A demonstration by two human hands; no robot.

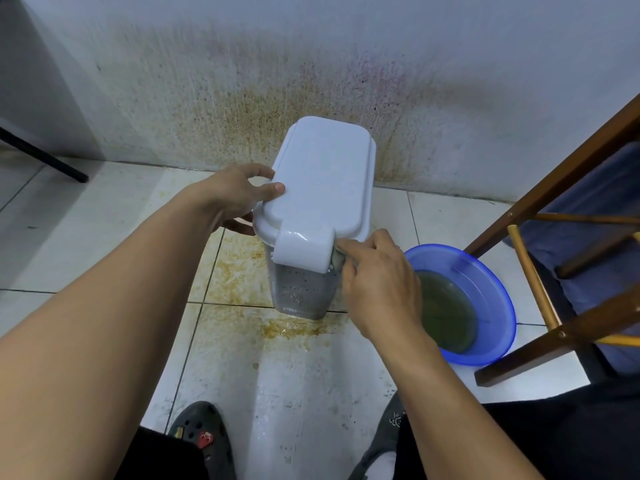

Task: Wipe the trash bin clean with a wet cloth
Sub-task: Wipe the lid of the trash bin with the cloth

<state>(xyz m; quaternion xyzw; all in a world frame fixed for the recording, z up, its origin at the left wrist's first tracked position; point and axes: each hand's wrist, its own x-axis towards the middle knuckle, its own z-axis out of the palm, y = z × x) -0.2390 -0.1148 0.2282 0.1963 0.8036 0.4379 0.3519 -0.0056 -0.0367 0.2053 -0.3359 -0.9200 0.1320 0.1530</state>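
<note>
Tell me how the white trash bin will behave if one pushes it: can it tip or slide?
It probably tips easily: the trash bin is tall and narrow, and the left hand grips its top edge. It looks like thin plastic, so likely light. The floor looks wet, so it may slide.

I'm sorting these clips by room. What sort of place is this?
Probably a corner of a home, perhaps near a kitchen: a tiled floor and a painted wall spattered with brownish stains, a wooden chair, and a blue basin of murky water beside the trash bin.
</note>
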